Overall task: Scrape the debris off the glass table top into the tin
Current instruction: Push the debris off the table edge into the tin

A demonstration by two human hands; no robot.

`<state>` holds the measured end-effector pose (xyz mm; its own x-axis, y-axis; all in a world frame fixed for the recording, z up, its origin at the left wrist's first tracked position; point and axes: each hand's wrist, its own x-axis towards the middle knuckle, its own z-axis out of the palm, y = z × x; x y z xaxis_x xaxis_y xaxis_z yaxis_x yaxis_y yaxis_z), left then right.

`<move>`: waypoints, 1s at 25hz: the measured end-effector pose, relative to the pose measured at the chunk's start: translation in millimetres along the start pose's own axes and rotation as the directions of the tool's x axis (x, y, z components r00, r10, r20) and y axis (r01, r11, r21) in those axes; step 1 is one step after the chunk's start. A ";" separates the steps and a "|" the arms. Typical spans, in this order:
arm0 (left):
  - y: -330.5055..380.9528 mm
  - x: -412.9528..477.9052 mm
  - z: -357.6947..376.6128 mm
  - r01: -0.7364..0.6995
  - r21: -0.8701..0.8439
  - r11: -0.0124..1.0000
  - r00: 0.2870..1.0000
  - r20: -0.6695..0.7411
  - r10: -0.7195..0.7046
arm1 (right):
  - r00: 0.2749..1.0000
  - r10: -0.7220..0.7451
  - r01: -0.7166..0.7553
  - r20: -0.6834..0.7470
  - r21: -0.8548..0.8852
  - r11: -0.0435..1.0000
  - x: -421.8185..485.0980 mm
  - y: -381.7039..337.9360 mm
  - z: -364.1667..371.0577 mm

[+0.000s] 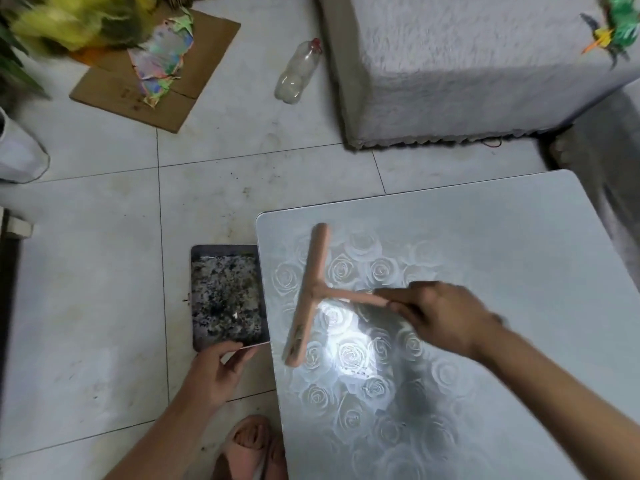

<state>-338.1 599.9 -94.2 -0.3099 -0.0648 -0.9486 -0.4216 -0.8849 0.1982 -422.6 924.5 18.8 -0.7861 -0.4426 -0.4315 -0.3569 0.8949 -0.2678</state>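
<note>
Fingers [398, 301] around scraper [311, 292] handle, tin [227, 296] rim.

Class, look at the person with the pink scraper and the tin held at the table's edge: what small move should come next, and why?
Probably draw the pink scraper leftward across the glass table top to the edge. The right hand holds its handle with the blade short of that edge, while the left hand holds the tin, already full of dark debris, against and below the rim, ready to catch.

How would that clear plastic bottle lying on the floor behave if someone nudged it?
The plastic bottle lies on its side on smooth floor tiles, so it would probably roll. It looks empty, so likely light and easily squashed.
</note>
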 end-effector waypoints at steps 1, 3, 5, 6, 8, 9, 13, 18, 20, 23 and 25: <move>1.1 -0.3 1.1 0.012 0.005 1.000 0.999 0.032 -0.012 | 0.998 0.038 -0.037 -0.040 0.024 0.999 -11.0 12.8 -11.7; 0.6 2.1 -0.9 -0.001 -0.007 1.000 1.000 0.029 0.001 | 0.986 0.164 -0.163 -0.041 0.020 0.986 -32.3 36.2 -28.6; -0.4 2.8 0.2 -0.012 0.037 0.999 1.000 -0.005 0.012 | 0.973 0.231 -0.231 -0.003 -0.062 0.971 -34.5 35.7 -24.9; -0.9 0.6 4.0 -0.008 0.043 0.999 1.000 -0.013 0.008 | 0.978 0.207 -0.206 0.014 -0.070 0.976 -24.9 23.3 -17.3; -2.5 0.4 5.7 -0.009 0.086 0.996 1.000 0.000 0.009 | 0.989 0.140 -0.140 0.039 0.009 0.990 8.0 -13.7 -2.1; -2.3 0.1 4.6 -0.012 0.136 0.991 1.000 0.002 0.012 | 0.995 0.098 -0.099 0.030 0.033 0.995 28.1 -32.0 4.3; 8.0 0.5 -4.8 0.001 0.142 0.990 1.000 -0.021 0.002 | 0.992 0.004 -0.014 -0.128 -0.070 0.997 61.4 -80.6 12.5; 23.6 -15.6 -21.3 0.007 0.164 0.986 0.999 -0.044 0.000 | 0.903 0.389 -0.291 -0.184 0.404 0.867 -28.3 -95.1 21.2; 30.2 -34.2 -26.5 0.016 0.193 0.981 0.999 -0.040 -0.009 | 0.816 0.565 -0.426 -0.121 0.534 0.730 -78.6 -99.8 32.5; 35.1 -64.8 -35.3 0.041 0.285 0.958 0.999 -0.012 -0.039 | 0.682 0.731 -0.586 -0.007 0.593 0.553 -148.5 -112.7 53.1; 35.1 -82.6 -38.0 0.029 0.374 0.927 0.998 0.036 -0.045 | 0.608 0.789 -0.666 0.087 0.596 0.448 -186.4 -122.4 69.9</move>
<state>-294.9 556.6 -18.3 -0.3206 -0.0081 -0.9472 -0.7182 -0.6499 0.2487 -197.1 893.4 71.8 -0.7156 0.4317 -0.5491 0.6648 0.6622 -0.3458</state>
